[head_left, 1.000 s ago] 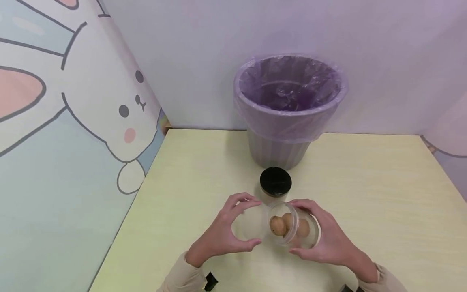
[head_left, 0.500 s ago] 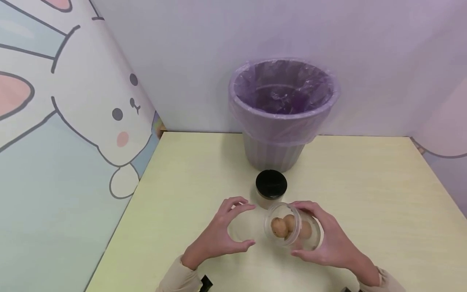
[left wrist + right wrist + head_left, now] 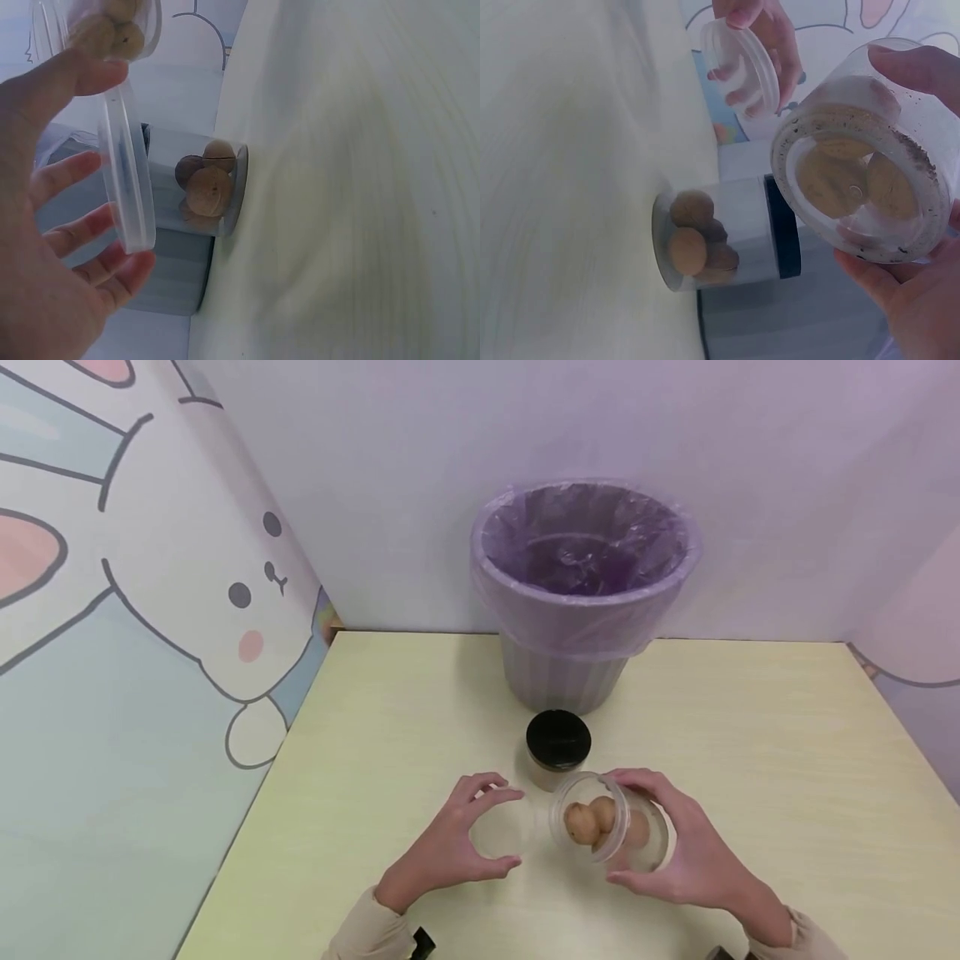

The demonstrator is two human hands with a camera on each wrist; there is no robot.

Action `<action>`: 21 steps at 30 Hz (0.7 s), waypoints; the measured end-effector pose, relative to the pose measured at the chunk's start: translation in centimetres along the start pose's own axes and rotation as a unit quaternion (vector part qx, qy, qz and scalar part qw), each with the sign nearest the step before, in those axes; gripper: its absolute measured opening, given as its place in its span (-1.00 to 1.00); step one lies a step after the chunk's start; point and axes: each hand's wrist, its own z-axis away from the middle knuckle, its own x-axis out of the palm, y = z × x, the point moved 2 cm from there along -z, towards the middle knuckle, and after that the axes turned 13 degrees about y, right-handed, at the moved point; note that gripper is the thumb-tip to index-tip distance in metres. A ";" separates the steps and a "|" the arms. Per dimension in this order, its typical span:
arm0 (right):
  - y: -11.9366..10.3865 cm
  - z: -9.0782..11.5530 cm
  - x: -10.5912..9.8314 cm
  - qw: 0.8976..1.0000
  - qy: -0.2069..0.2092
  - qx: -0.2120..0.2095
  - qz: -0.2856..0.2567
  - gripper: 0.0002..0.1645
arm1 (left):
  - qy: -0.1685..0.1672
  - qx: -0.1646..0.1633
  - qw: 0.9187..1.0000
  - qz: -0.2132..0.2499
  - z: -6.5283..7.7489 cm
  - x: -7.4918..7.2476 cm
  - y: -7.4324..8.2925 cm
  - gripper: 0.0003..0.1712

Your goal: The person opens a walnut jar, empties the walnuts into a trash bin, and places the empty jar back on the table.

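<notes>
My left hand [image 3: 450, 847] holds a clear plastic lid [image 3: 127, 172] by its rim, between thumb and fingers; in the head view the lid is faint. My right hand [image 3: 686, 852] grips a clear plastic jar [image 3: 855, 97], thumb on one side and fingers on the other. The jar is tilted with its uncovered mouth toward the left hand. Several walnuts [image 3: 581, 823] lie inside it. Dark specks dot the jar's underside in the right wrist view. A gap separates lid and jar. Just behind them stands a second clear jar [image 3: 750, 202], upright, with a black lid [image 3: 558, 739] and walnuts inside.
A grey waste bin [image 3: 562, 672] lined with a purple bag [image 3: 588, 618] stands behind the black-lidded jar, near the back wall. The pale yellow table [image 3: 750, 735] extends to both sides. A rabbit-patterned wall covering [image 3: 172, 568] borders it on the left.
The left hand has drawn the lid a little leftward, widening the gap to the jar. The right hand has moved the tilted jar slightly right. The head view has shifted slightly.
</notes>
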 end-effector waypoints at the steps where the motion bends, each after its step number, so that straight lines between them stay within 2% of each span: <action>1: 0.0 -0.1 -0.1 1.000 0.000 0.002 0.001 0.14 | -0.002 0.000 1.000 -0.003 0.0 0.1 -0.1 -0.21; 13: -0.2 -0.5 -0.8 1.000 -0.001 -0.002 0.010 0.13 | -0.036 -0.031 0.998 -0.039 0.8 0.8 -0.9 -0.24; 21: 1.3 0.3 -1.3 1.000 0.000 -0.004 0.017 0.19 | -0.059 -0.043 0.996 -0.050 1.1 1.4 -1.5 -0.24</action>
